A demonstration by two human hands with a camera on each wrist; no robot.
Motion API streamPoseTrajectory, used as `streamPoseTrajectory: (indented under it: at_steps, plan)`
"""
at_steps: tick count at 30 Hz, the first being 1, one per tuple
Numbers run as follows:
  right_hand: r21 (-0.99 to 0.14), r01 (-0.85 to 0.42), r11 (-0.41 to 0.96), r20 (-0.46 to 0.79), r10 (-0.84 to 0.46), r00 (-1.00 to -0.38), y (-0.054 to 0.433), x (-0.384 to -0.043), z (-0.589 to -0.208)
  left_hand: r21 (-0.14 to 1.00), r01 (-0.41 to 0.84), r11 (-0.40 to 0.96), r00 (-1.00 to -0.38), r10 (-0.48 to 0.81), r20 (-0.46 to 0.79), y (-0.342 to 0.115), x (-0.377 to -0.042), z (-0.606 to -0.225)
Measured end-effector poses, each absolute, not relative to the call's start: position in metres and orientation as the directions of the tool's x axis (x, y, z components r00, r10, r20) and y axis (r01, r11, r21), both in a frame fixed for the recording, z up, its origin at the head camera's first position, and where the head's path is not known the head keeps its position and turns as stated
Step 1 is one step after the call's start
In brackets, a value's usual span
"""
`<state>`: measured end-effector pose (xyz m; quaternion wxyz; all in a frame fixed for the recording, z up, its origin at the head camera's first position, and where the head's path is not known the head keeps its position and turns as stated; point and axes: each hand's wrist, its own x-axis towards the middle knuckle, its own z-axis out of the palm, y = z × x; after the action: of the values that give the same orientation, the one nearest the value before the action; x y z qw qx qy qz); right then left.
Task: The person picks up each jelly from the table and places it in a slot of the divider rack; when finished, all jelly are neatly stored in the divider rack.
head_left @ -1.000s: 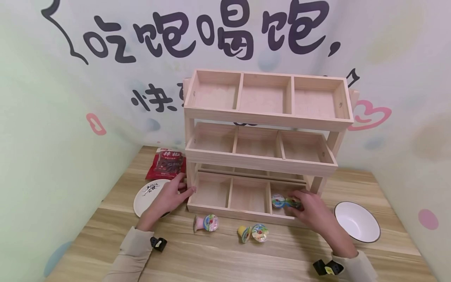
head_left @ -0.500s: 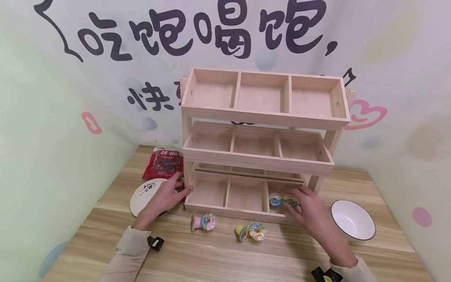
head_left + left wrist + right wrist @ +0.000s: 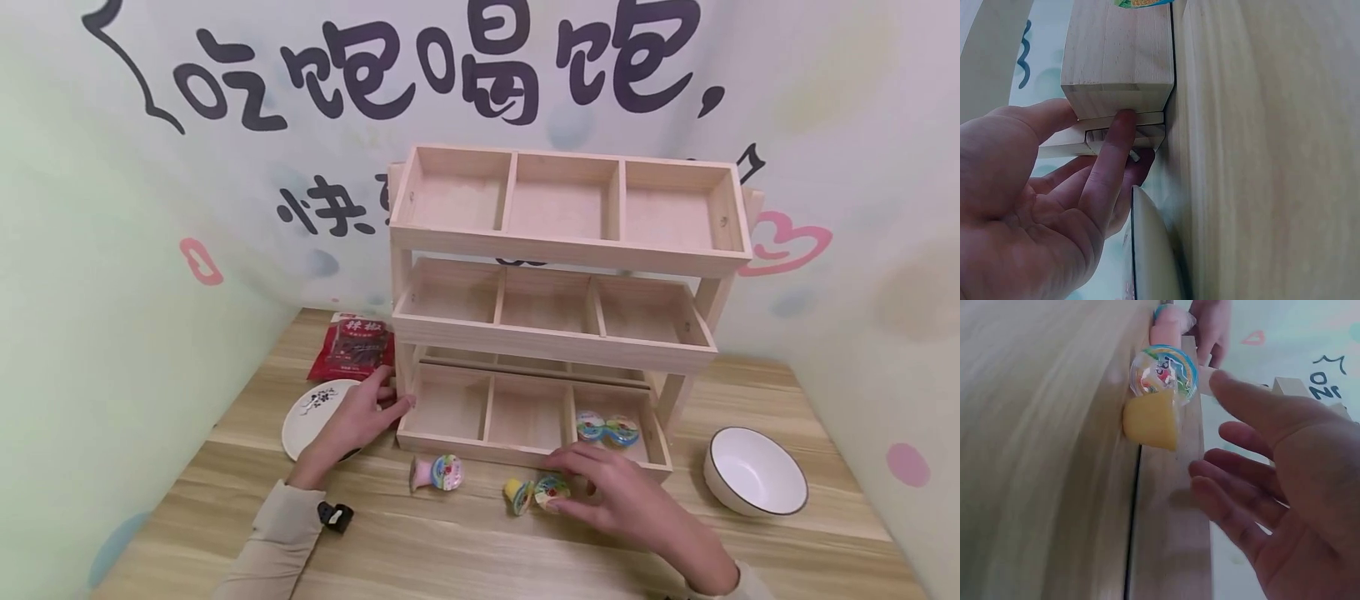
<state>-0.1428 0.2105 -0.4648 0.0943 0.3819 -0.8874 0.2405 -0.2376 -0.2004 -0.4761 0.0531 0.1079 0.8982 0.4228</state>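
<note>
My left hand (image 3: 363, 417) grips the lower left end of a three-tier wooden shelf (image 3: 543, 242); in the left wrist view the thumb and fingers (image 3: 1110, 169) lie against the wood. Over the table in front of the shelf, my right hand (image 3: 622, 504) is spread above a jelly cup (image 3: 551, 490) lying lid up. Its fingers stand apart from the yellow jelly cup (image 3: 1150, 422) in the right wrist view. Two more jelly cups (image 3: 590, 427) lie in the bottom tier's right compartment. A pink jelly cup (image 3: 422, 473) and another with its lid up (image 3: 447, 472) lie further left.
A white plate (image 3: 300, 425) with a dark floral print sits left of the shelf, partly under my left arm. Behind it lies a red packet (image 3: 352, 346). A white bowl (image 3: 757, 472) stands at the right. Printed cloth walls surround the table.
My right hand has left the bottom right compartment and come forward and left to the jelly cups on the table. The two jelly cups in that compartment stay there, uncovered. My left hand keeps its place.
</note>
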Motion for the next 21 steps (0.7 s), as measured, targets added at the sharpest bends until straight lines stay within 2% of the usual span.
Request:
streamPoseTrajectory:
  at_steps: [10,21]
  plan:
    - [-0.385,-0.687,0.616,0.226,-0.659,-0.717,0.215,-0.142,-0.473,0.772,0.152,0.617,-0.970,0.244,-0.004,-0.200,-0.238,-0.476]
    - [-0.407,-0.710,0.574,0.255,-0.675,-0.692,0.213,-0.145,-0.481,0.768,0.149,0.623,-0.970,0.242,-0.008,-0.199,-0.238,-0.476]
